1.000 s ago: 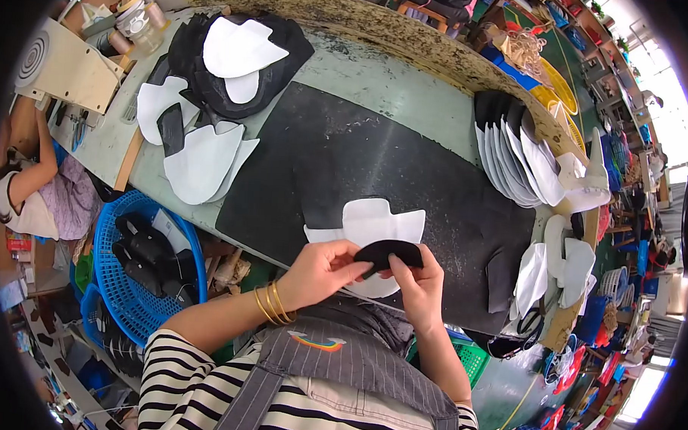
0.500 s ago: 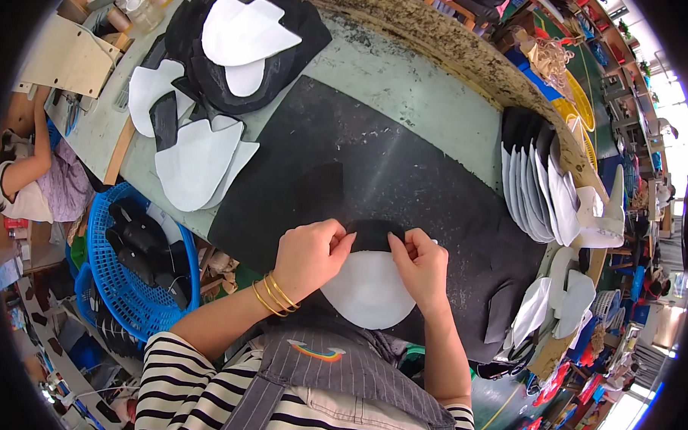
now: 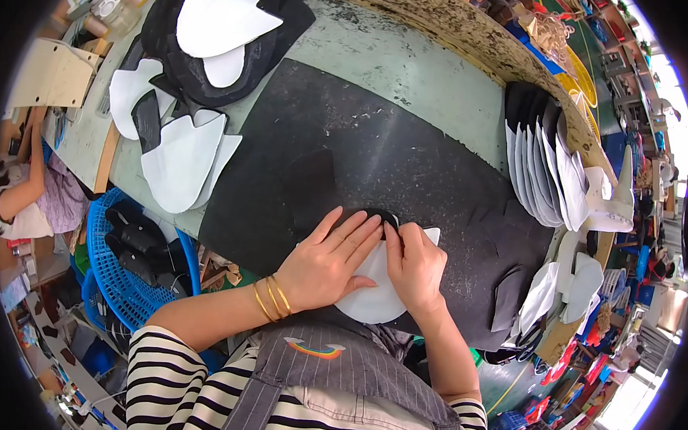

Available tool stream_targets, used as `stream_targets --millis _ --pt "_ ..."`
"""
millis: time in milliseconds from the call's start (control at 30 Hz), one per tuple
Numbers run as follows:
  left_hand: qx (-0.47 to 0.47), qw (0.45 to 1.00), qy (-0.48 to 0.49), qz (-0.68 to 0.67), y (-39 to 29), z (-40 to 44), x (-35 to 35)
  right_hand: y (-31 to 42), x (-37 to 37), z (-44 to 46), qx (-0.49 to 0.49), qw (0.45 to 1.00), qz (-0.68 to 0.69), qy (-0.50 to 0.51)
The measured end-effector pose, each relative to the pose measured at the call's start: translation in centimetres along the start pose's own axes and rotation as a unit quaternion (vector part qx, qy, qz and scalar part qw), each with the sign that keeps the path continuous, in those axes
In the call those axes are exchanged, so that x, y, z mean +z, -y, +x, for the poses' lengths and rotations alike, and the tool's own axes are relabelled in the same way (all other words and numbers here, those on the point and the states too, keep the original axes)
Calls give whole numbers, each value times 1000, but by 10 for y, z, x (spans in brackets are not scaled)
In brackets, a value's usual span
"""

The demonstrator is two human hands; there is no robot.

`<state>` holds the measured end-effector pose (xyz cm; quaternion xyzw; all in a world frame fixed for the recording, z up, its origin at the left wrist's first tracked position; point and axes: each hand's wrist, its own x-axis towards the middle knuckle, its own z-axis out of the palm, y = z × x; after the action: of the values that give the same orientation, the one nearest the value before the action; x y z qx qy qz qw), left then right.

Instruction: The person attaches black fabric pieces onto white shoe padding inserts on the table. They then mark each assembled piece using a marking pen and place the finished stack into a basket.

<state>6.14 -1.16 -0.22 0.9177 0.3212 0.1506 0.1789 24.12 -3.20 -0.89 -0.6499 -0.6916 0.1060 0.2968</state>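
Note:
A white rounded piece lies near the front edge of the black mat. Along its far edge runs a curved black strip, mostly covered by my fingers. My left hand lies flat with its fingers stretched over the strip and the white piece. Beside it, my right hand is closed, thumb and forefinger pinched at the strip's right end. A white corner shows just beyond my right hand.
White and black pieces lie at the left. Overlapping white pieces with black tops stand at the right. A blue basket with dark items is below the table's left edge. Another person's arm is at far left.
The black strip has gone from being held up to lying along the white piece's far edge. My left hand has opened from a pinch and spread flat over it; my right hand still pinches.

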Motion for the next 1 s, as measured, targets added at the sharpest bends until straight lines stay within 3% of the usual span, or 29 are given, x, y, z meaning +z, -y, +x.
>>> stream_targets --millis 200,433,467,567,700,767,900,1000 --pt "13 998 38 56 -2 3 -2 -2 6 0 33 998 -22 -43" --pt "38 993 10 112 -7 13 2 1 8 3 37 985 -170 6" --pt "43 993 2 112 -9 15 3 4 2 3 68 977 -193 63" --pt "46 994 -28 95 -9 12 14 1 -18 1 -29 980 -195 -14" --pt "54 996 -38 66 -3 7 8 -3 -16 -9 -205 967 -126 79" --pt "53 997 -30 50 9 -3 -7 -2 -26 -13 -177 957 -182 142" --pt "34 998 -7 49 15 -9 -14 -6 -23 -13 -180 959 -191 103" --pt "-32 998 -42 -43 20 19 -10 -20 -25 -14 -120 989 -66 57"
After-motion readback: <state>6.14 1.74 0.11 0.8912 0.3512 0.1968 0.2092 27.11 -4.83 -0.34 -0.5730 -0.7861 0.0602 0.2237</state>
